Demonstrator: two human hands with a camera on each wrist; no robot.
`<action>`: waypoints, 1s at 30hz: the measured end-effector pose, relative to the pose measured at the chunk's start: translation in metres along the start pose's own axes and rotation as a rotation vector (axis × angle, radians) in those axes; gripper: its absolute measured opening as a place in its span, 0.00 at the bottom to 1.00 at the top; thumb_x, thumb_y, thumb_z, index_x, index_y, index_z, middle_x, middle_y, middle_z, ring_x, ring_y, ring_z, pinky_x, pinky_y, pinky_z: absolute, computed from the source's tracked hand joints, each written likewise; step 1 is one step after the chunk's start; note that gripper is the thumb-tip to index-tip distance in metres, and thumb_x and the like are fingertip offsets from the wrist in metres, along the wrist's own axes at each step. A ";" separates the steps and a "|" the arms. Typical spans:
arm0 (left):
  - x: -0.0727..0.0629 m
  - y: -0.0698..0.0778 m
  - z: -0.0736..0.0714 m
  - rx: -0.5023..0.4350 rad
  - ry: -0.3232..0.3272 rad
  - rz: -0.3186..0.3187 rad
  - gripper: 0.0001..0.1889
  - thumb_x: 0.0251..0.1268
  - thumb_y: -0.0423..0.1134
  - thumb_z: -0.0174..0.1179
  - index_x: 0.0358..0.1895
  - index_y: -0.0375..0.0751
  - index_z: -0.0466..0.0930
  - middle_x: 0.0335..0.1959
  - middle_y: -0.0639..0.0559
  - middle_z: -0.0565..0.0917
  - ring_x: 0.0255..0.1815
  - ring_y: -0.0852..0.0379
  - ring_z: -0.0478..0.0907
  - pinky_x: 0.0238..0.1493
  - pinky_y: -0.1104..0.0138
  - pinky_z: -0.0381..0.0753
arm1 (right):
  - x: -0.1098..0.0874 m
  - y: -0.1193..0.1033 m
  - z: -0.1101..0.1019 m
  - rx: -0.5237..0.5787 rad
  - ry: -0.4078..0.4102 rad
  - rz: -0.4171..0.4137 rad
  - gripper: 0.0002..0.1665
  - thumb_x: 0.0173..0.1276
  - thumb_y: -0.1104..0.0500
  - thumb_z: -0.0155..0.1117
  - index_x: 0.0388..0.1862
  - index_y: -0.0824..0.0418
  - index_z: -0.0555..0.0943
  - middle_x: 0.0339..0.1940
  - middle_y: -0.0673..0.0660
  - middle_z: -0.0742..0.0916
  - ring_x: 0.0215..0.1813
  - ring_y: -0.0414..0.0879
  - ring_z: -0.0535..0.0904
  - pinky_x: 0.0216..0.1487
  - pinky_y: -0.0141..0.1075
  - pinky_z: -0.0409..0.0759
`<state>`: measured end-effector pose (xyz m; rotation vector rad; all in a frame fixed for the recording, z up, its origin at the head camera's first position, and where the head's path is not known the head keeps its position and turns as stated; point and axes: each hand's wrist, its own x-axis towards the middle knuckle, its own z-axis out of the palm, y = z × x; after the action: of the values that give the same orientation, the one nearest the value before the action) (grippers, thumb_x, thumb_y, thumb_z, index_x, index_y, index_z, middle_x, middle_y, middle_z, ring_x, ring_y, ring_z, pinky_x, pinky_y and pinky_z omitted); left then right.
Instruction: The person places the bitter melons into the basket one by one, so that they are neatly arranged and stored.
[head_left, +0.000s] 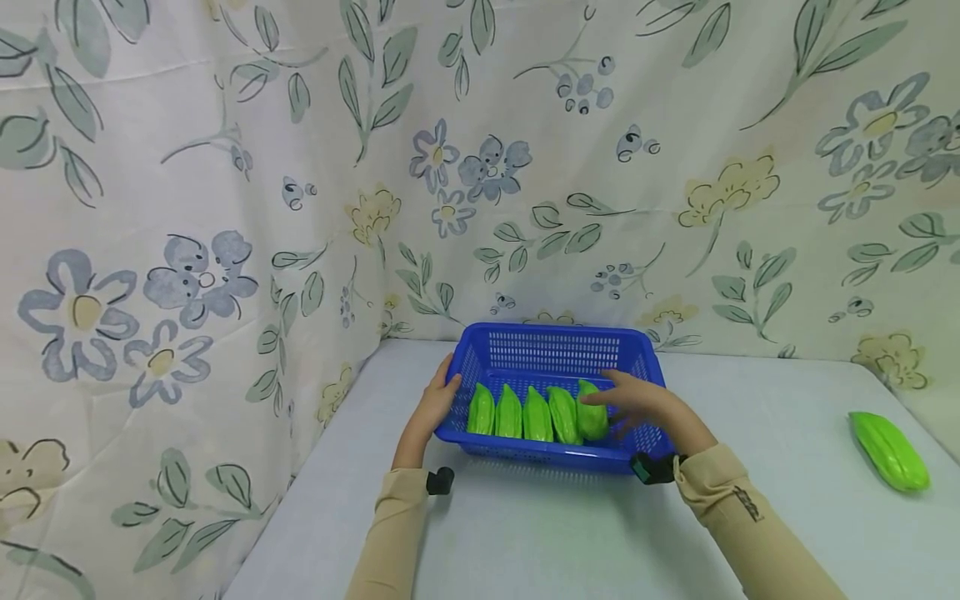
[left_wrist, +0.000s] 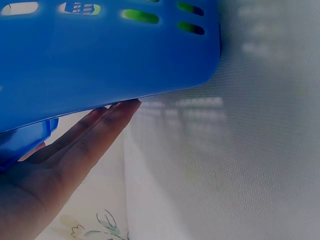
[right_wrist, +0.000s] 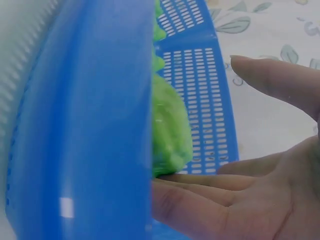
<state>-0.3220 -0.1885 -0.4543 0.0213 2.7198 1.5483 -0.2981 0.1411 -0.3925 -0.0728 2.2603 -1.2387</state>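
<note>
A blue plastic basket (head_left: pixel 555 454) with slotted walls stands on the table, holding a row of several glossy green ridged fruits, pointed at one end, possibly star fruit. My left hand (head_left: pixel 433 407) grips the basket's left side; in the left wrist view its fingers (left_wrist: pixel 95 145) lie nearly straight against the outer wall, and the thumb goes over the rim. Over the basket's right part is my right hand (head_left: pixel 637 400), beside the rightmost green fruit (head_left: pixel 592 417). In the right wrist view its thumb is spread wide and its fingers reach the fruit's lower end (right_wrist: pixel 171 130), partly hidden by the rim.
Another green ridged fruit (head_left: pixel 890 452) lies alone on the white table (head_left: pixel 757 467) at the far right. A flower-print cloth (head_left: pixel 585 192) hangs behind the table and along its left side. The basket's back wall is close to the cloth.
</note>
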 end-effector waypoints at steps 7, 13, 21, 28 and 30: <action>0.002 0.000 0.000 0.005 0.003 -0.004 0.30 0.79 0.44 0.39 0.79 0.44 0.46 0.79 0.36 0.53 0.79 0.33 0.49 0.74 0.37 0.51 | -0.005 0.002 0.000 0.029 -0.015 -0.009 0.57 0.71 0.48 0.60 0.79 0.67 0.34 0.76 0.79 0.48 0.66 0.78 0.67 0.49 0.54 0.84; 0.000 -0.002 0.000 -0.004 -0.002 -0.011 0.30 0.79 0.44 0.39 0.79 0.44 0.46 0.79 0.36 0.53 0.79 0.33 0.49 0.75 0.38 0.51 | -0.006 0.013 0.000 0.051 -0.027 -0.004 0.58 0.71 0.45 0.59 0.78 0.69 0.33 0.74 0.82 0.53 0.66 0.78 0.67 0.51 0.55 0.83; 0.001 -0.003 0.000 -0.004 -0.001 -0.006 0.30 0.79 0.44 0.39 0.79 0.44 0.46 0.79 0.37 0.53 0.79 0.33 0.49 0.75 0.38 0.50 | -0.007 0.022 0.000 0.112 -0.001 -0.030 0.56 0.73 0.43 0.57 0.79 0.67 0.35 0.74 0.80 0.57 0.68 0.76 0.67 0.50 0.53 0.84; 0.002 -0.003 0.001 -0.005 0.003 -0.007 0.30 0.79 0.44 0.40 0.79 0.44 0.46 0.79 0.37 0.53 0.79 0.34 0.49 0.75 0.38 0.50 | -0.011 0.027 0.000 0.188 0.003 -0.082 0.56 0.74 0.43 0.55 0.79 0.67 0.33 0.75 0.79 0.57 0.70 0.75 0.65 0.54 0.54 0.82; 0.002 -0.003 0.001 -0.004 0.004 -0.006 0.30 0.79 0.44 0.40 0.79 0.44 0.47 0.79 0.37 0.53 0.79 0.34 0.49 0.75 0.38 0.51 | -0.011 0.030 -0.001 0.214 0.003 -0.097 0.56 0.73 0.43 0.55 0.79 0.67 0.32 0.75 0.79 0.57 0.70 0.75 0.64 0.55 0.54 0.82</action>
<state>-0.3241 -0.1891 -0.4571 0.0101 2.7172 1.5538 -0.2828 0.1621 -0.4109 -0.1017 2.1347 -1.5256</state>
